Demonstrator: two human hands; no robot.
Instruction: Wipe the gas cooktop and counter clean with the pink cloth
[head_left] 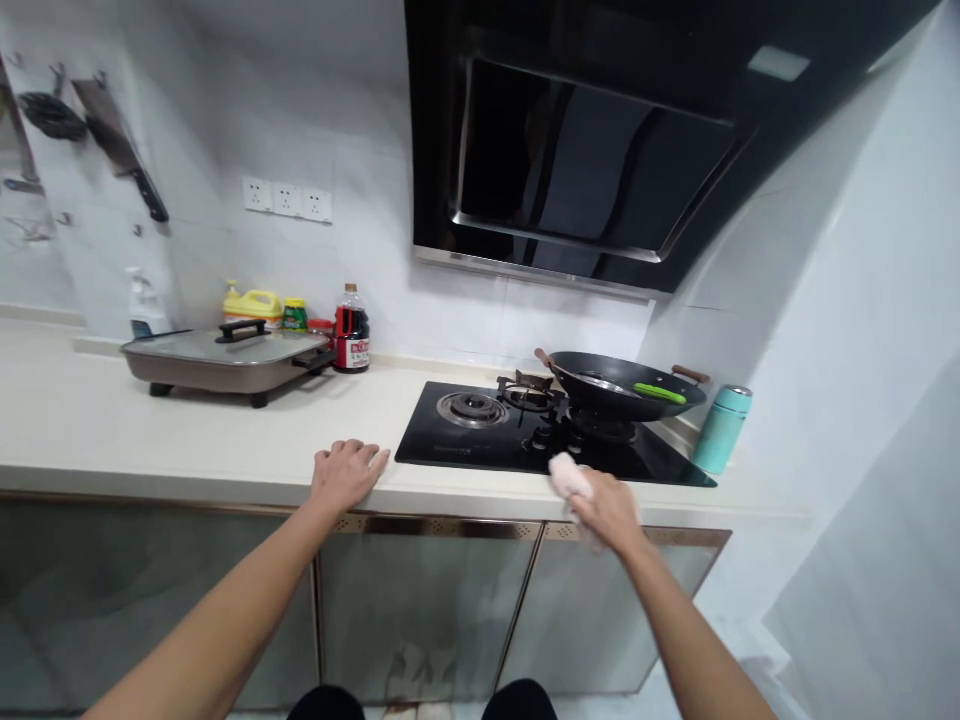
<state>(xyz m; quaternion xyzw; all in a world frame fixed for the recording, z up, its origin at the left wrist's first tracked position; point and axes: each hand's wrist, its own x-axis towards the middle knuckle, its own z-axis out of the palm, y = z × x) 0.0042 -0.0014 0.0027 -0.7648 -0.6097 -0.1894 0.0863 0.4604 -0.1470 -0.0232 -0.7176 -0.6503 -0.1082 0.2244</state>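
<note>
My left hand [349, 474] lies flat on the pale countertop [247, 440], fingers apart, left of the hob. My right hand [609, 508] is closed around a crumpled whitish cloth [568, 476] at the front edge of the black gas hob [450, 445]. Part of the cloth hangs below my fingers, and the hand is slightly blurred. On the hob, a pot support [529, 390] sits off the left burner [474, 407], toward the middle. A black wok [626, 388] with wooden handles rests over the right burner, holding a green-handled utensil [660, 393].
A turquoise flask [722, 430] stands right of the hob. To the left are a lidded electric pan [217, 365], a soy sauce bottle [352, 332] and a yellow jug [253, 307]. The range hood [600, 170] overhangs the hob. A cleaver [120, 145] hangs on the wall.
</note>
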